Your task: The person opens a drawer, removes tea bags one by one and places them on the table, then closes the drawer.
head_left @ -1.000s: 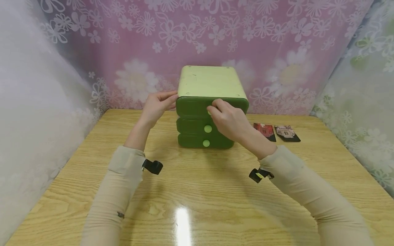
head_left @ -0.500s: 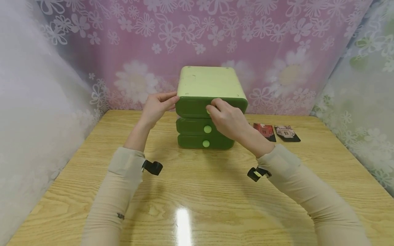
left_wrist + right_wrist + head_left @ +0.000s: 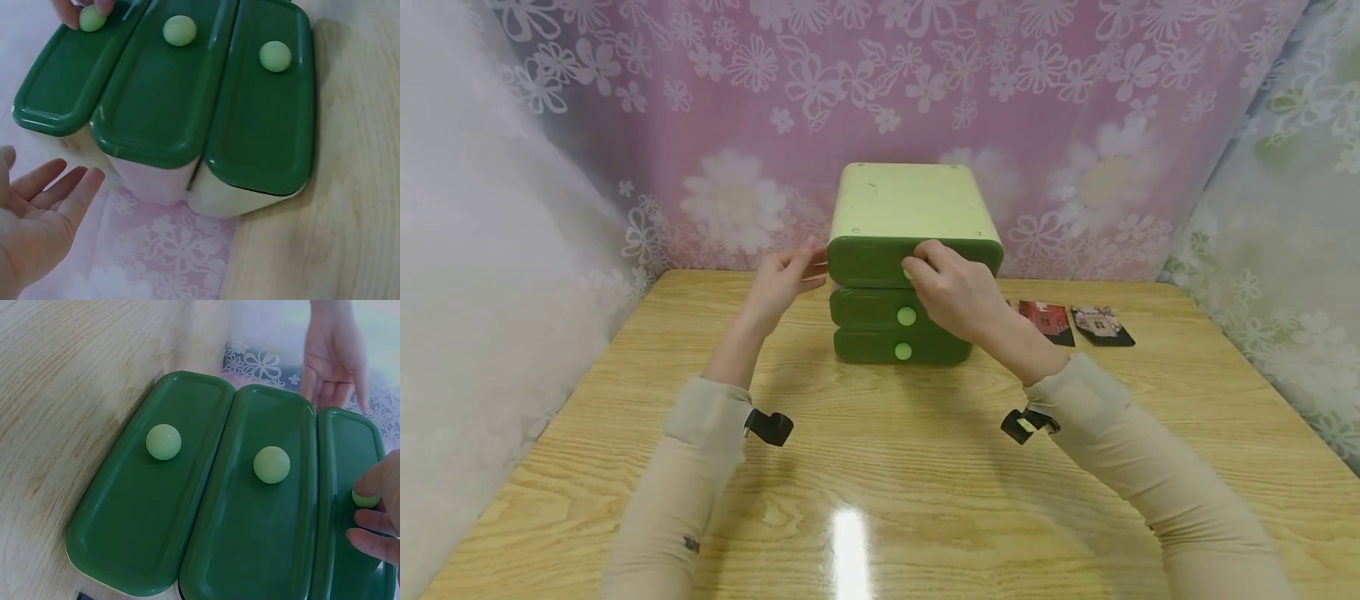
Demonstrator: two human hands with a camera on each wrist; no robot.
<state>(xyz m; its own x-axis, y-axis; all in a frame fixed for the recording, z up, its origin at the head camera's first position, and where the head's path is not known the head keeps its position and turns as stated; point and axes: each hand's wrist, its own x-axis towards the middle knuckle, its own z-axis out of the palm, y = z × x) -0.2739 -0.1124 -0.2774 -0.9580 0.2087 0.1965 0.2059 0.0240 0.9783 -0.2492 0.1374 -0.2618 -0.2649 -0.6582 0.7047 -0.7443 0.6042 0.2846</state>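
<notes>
A small cabinet with a pale yellow-green top (image 3: 917, 200) stands towards the back of the table. Its three dark green drawers are stacked, each with a round light green knob. My right hand (image 3: 958, 287) pinches the top drawer's knob (image 3: 365, 499) between thumb and fingers. The middle knob (image 3: 907, 316) and the bottom knob (image 3: 903, 352) are untouched. Beside the cabinet's left wall is my left hand (image 3: 778, 283), its fingers loosely extended and holding nothing; in the left wrist view that hand (image 3: 47, 219) appears apart from the drawer fronts (image 3: 153, 94).
Right of the cabinet, a red-pictured card (image 3: 1047, 322) and a pale house-pictured card (image 3: 1102, 325) lie flat on the wooden table (image 3: 880, 450). The edge of another dark piece peeks out beside my right wrist. A pink flowered curtain (image 3: 737, 100) hangs close behind.
My left hand has come away from the cabinet's upper left front corner, and its fingers have spread. The right hand keeps its hold on the top knob. The top drawer front shifted very slightly left.
</notes>
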